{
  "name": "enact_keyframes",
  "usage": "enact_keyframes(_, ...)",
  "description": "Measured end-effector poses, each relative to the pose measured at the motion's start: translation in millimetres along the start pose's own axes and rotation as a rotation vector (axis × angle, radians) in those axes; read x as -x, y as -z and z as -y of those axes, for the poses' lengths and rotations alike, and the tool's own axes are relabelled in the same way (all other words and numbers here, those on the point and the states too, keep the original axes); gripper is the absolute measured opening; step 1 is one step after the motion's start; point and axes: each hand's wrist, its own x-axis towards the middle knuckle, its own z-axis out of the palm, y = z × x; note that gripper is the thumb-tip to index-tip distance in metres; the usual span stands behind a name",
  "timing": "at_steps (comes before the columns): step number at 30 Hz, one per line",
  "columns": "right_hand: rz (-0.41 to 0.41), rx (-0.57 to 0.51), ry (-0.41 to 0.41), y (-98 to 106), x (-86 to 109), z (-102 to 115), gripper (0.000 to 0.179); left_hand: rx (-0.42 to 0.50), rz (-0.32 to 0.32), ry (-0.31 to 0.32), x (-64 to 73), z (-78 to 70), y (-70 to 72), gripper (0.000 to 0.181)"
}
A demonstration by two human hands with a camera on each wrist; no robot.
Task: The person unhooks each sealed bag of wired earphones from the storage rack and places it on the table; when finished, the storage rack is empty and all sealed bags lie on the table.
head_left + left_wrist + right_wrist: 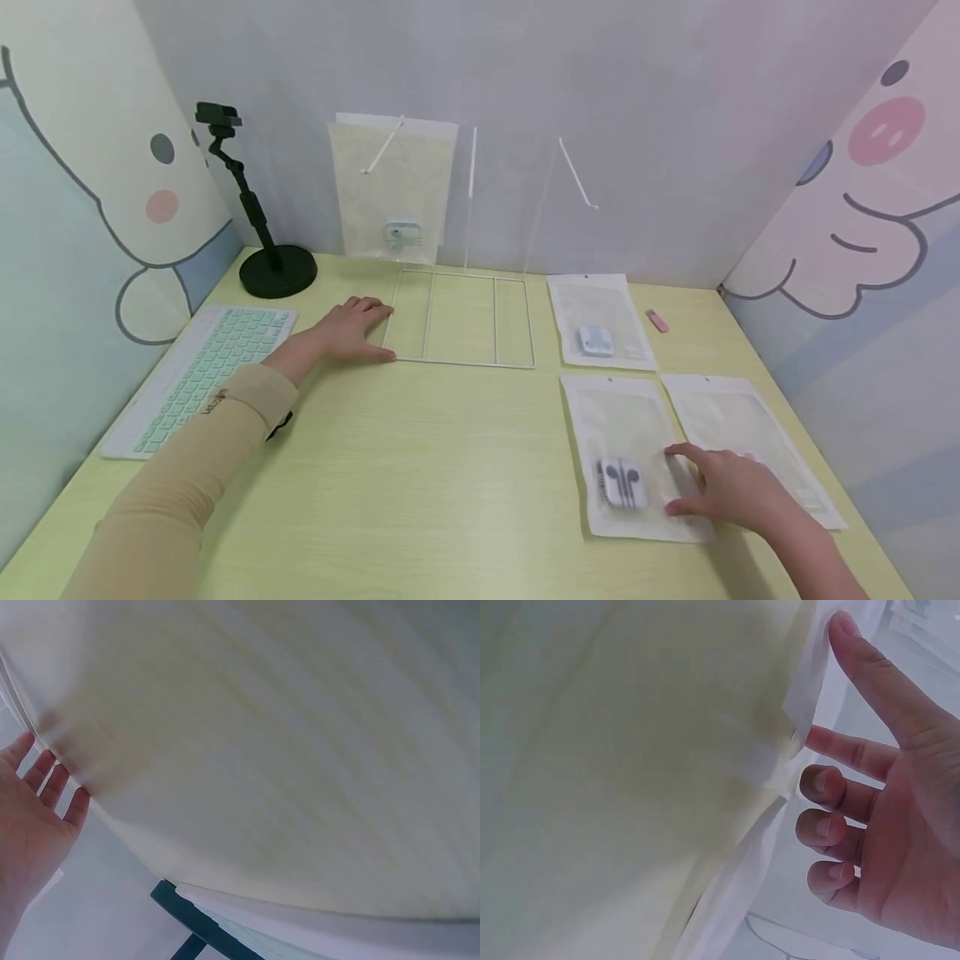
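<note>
My left hand [352, 329] rests at the left side of a white wire display rack [465, 363], thumb and fingers spread beside its base frame. In the left wrist view its fingertips [79, 795] lie along a pale edge. My right hand [731, 487] is over a white pouch [626, 417] holding boxed earphones [622, 483]. Thumb and index finger stand apart at the pouch's right part, touching it, while the other fingers curl loosely in the right wrist view. Another white pouch [735, 417] lies partly under that hand. A further pouch [393, 179] hangs on the rack's left hook.
A third flat pouch [600, 300] with a small white case lies behind, near a pink stick-like object [657, 321]. On the left are a mint-keyed keyboard [213, 375] and a black stand [277, 271]. Walls enclose the back and sides of the table [420, 475].
</note>
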Motion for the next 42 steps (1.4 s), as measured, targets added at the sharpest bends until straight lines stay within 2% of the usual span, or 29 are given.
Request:
enact_keyframes(4,-0.018,-0.047,0.003,12.4,-5.5,2.3,0.081,0.004,0.0,0.001,0.1,-1.4,3.2,0.094)
enact_keyframes(8,-0.093,-0.027,0.067,30.9,-21.1,8.5,0.081,0.0,0.004,0.0,-0.1,-1.2,3.8,0.095)
enact_keyframes(14,-0.171,-0.021,0.178,60.5,-64.1,27.6,0.079,0.006,0.004,0.004,-0.4,-0.5,2.5,0.096)
enact_keyframes(18,-0.231,-0.043,0.257,71.0,-98.8,40.1,0.079,0.01,0.001,0.003,-0.8,0.4,0.9,0.097)
enact_keyframes(23,-0.273,-0.1,0.363,66.7,-143.1,50.5,0.082,0.009,-0.003,0.001,-1.3,2.0,-1.2,0.097)
enact_keyframes(27,-0.247,-0.159,0.399,56.3,-174.4,61.0,0.08,0.006,-0.003,0.002,-1.0,3.3,-2.8,0.096)
enact_keyframes(32,-0.216,-0.163,0.424,41.4,-206.5,70.7,0.081,0.006,0.001,0.006,-0.4,3.0,-2.7,0.097)
enact_keyframes(39,-0.146,-0.189,0.505,29.1,-232.5,75.7,0.081,0.003,0.013,0.011,-1.3,0.5,-1.2,0.097)
enact_keyframes(42,-0.098,-0.177,0.501,27.3,-238.9,77.9,0.083,0.005,0.008,0.011,-1.6,0.3,-0.2,0.096)
